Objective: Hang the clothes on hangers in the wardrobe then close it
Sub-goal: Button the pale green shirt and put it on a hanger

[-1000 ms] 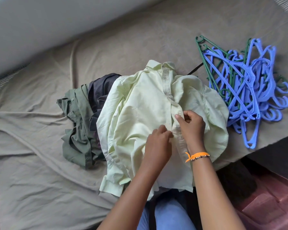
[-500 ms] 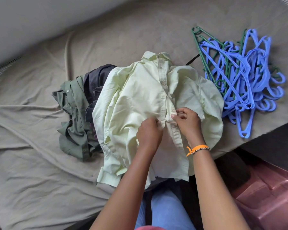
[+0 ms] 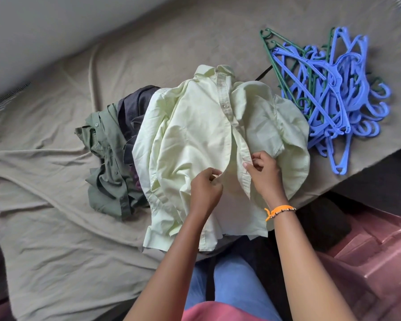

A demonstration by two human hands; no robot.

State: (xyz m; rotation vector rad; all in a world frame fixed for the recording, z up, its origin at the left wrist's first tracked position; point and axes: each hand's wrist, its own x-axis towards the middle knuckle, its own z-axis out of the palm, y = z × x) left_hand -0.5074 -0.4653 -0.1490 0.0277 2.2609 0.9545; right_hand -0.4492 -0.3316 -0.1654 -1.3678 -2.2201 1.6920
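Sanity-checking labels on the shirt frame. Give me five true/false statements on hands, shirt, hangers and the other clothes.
1. Both hands pinch the front of the pale yellow shirt. True: left hand and right hand each hold one placket edge.
2. The shirt is buttoned all the way down. False: the front gapes open between the hands.
3. A hanger is already inside the shirt. False: the hangers lie in a heap on the bed, to the shirt's right.
4. The heap is mostly blue, with some green hangers. True.
5. The olive green garment lies to the shirt's right. False: it lies crumpled to its left, beside a dark garment.
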